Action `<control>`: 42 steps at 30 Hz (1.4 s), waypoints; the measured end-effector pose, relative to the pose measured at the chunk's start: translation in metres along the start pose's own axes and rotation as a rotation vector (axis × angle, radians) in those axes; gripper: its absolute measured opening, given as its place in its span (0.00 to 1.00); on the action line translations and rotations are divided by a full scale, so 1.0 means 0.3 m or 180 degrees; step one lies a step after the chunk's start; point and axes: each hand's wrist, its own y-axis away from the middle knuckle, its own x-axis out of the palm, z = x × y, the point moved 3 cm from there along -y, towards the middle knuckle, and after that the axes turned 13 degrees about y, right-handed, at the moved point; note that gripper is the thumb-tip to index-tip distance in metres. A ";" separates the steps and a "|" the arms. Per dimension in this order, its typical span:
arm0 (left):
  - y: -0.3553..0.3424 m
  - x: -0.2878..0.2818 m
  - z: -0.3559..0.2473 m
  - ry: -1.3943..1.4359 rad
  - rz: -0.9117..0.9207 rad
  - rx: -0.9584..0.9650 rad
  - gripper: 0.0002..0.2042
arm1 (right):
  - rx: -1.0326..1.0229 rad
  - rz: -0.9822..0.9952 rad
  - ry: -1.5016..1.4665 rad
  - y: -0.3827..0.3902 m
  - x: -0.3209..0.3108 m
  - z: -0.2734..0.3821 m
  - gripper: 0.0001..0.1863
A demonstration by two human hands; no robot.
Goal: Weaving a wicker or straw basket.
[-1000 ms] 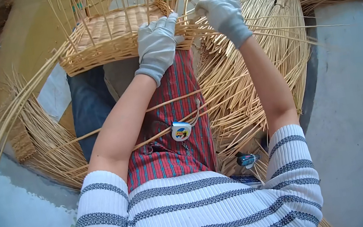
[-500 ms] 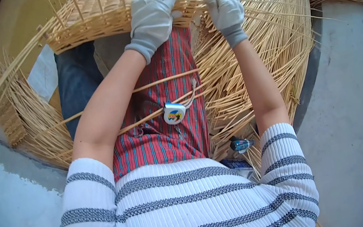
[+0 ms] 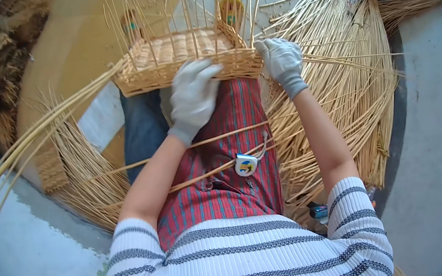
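Note:
A partly woven wicker basket (image 3: 134, 84) rests across my legs, its thin upright stakes standing up from the walls. My left hand (image 3: 193, 99), in a white work glove, is at the near wall, right of its middle. Motion smears its fingers, so I cannot tell whether they touch the weave. At the basket's right corner my gloved right hand (image 3: 283, 64) is closed on thin wicker strands (image 3: 344, 60), whose ends trail to the right. A bundle of long strands (image 3: 30, 136) curves away from the basket's left corner.
Many loose wicker strands (image 3: 343, 107) lie in a large heap at my right. Another bunch (image 3: 89, 179) lies at left, beside a small woven piece (image 3: 51, 168). A white tape measure (image 3: 245, 164) and several canes lie over the red striped cloth (image 3: 230, 194) on my lap.
The view has shifted, showing more beyond the basket. My left hand has come off the rim, toward me and left. My right hand has moved in closer to the basket's right corner.

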 end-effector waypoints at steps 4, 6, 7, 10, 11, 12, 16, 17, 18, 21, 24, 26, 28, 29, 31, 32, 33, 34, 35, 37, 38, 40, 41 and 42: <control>0.150 -0.329 0.262 -0.0128 -0.1769 -0.1471 0.04 | 0.0340 0.0316 0.0113 -0.031 -0.017 -0.019 0.30; 0.200 -0.477 0.512 0.1907 -0.2310 -0.2007 0.12 | 0.0543 0.0733 0.0245 -0.072 0.005 0.004 0.33; 0.161 -0.481 0.530 0.2649 -0.2155 -0.2206 0.15 | 0.0508 0.0421 0.0212 -0.059 0.034 -0.027 0.39; 0.042 -0.570 0.605 0.1977 -0.0807 -0.1201 0.21 | 0.0577 0.0783 0.0208 -0.101 -0.014 0.014 0.39; -0.015 -0.562 0.598 0.2049 -0.0870 -0.1125 0.21 | 0.0623 0.0925 0.0374 -0.115 -0.053 -0.003 0.39; -0.094 -0.534 0.560 0.2445 -0.0877 -0.1185 0.21 | 0.0738 0.1086 0.0548 -0.115 -0.088 -0.047 0.40; -0.256 -0.522 0.442 0.3547 -0.1099 -0.1914 0.24 | -0.0351 0.0637 0.0769 -0.133 -0.385 -0.114 0.20; -0.293 -0.485 0.380 0.3635 -0.1002 -0.1924 0.24 | -0.0470 0.0662 0.0897 -0.109 -0.392 -0.195 0.19; -0.359 -0.461 0.277 0.3517 -0.0658 -0.1822 0.24 | -0.0577 0.0692 0.1006 -0.072 -0.384 -0.272 0.18; -0.350 -0.480 0.243 0.3677 -0.0692 -0.1969 0.22 | 0.0411 0.0870 0.0409 -0.053 -0.412 -0.230 0.38; -0.314 -0.476 0.207 0.3815 -0.0897 -0.1804 0.20 | 0.0845 0.1044 0.0220 -0.029 -0.426 -0.217 0.45; -0.279 -0.480 0.181 0.3319 -0.1198 -0.1925 0.17 | 0.0852 0.1020 0.0114 -0.019 -0.396 -0.240 0.45; -0.280 -0.483 0.175 0.3112 -0.1438 -0.1830 0.16 | 0.0857 0.0895 0.0150 -0.017 -0.384 -0.249 0.46; -0.274 -0.488 0.156 0.3026 -0.1475 -0.1842 0.16 | 0.0965 0.0850 0.0043 -0.010 -0.390 -0.242 0.46; -0.223 -0.484 0.157 0.3038 -0.1505 -0.1490 0.21 | 0.1043 0.0670 -0.0147 0.039 -0.382 -0.188 0.49; -0.244 -0.465 0.074 0.3208 -0.1505 -0.0966 0.23 | 0.1236 0.0737 -0.0194 0.077 -0.379 -0.205 0.49; -0.272 -0.473 0.137 0.3740 -0.1438 -0.1678 0.16 | 0.1381 0.0717 -0.0315 0.092 -0.371 -0.204 0.49; -0.254 -0.465 0.151 0.3490 -0.1539 -0.1168 0.17 | 0.1234 0.0819 -0.0233 0.079 -0.341 -0.216 0.49; -0.243 -0.464 0.175 0.3228 -0.1636 -0.0667 0.18 | 0.1107 0.0820 -0.0135 0.077 -0.344 -0.183 0.49; -0.260 -0.436 0.281 0.3777 -0.1517 -0.1393 0.19 | 0.1238 0.0842 0.0112 0.062 -0.326 -0.196 0.48; -0.248 -0.464 0.351 0.4029 -0.1371 -0.1196 0.19 | 0.1254 0.0866 0.0138 0.024 -0.333 -0.160 0.47; -0.290 -0.467 0.343 0.3522 -0.1261 -0.1409 0.20 | 0.1430 0.1201 0.0143 0.005 -0.385 -0.112 0.45; -0.301 -0.454 0.325 0.3049 -0.1197 -0.1647 0.21 | 0.1141 0.0997 0.0331 -0.008 -0.373 -0.134 0.44; -0.313 -0.455 0.327 0.3007 -0.1112 -0.1629 0.21 | 0.0812 0.0782 0.0507 -0.050 -0.352 -0.139 0.43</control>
